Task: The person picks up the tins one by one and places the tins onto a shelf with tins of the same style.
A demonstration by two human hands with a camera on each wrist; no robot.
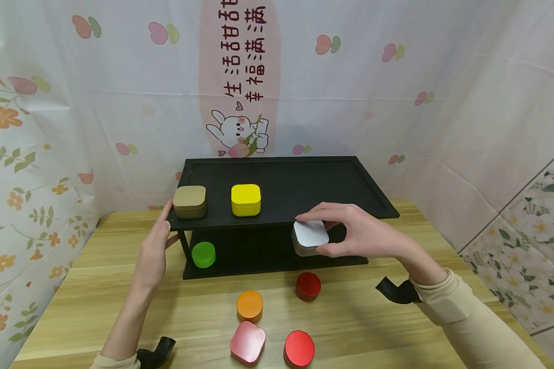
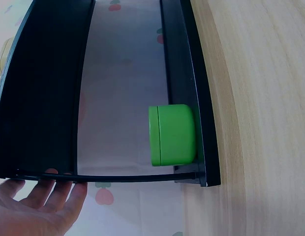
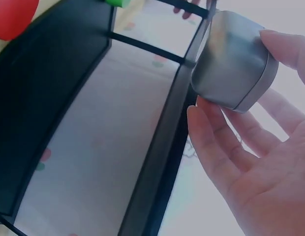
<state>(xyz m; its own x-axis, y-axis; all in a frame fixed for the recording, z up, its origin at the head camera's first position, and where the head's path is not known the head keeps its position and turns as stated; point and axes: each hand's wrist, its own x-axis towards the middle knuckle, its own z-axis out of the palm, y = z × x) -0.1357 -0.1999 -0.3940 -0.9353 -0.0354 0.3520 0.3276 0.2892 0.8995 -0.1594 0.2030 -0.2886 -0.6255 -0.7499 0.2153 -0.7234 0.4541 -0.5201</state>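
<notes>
My right hand (image 1: pixel 360 230) pinches a silver square tin (image 1: pixel 310 237) between thumb and fingers. It holds the tin tilted, by the front edge of the black two-tier shelf (image 1: pixel 295 179). In the right wrist view, the silver tin (image 3: pixel 233 59) is off the board. At the shelf's left end, my left hand (image 1: pixel 152 256) grips the side of the top board. Fingertips (image 2: pixel 78 189) bend onto that edge in the left wrist view. Nearest this hand on the top tier is a bronze square tin (image 1: pixel 190 202); a yellow square tin (image 1: pixel 246 200) stands to its right.
A round green tin (image 1: pixel 204 254) stands on the lower tier at left. On the wooden table before the shelf are an orange round tin (image 1: pixel 250 306), a pink square tin (image 1: pixel 248 343), a dark red round tin (image 1: pixel 308 286) and a bright red round tin (image 1: pixel 299 349). Patterned cloth hangs behind.
</notes>
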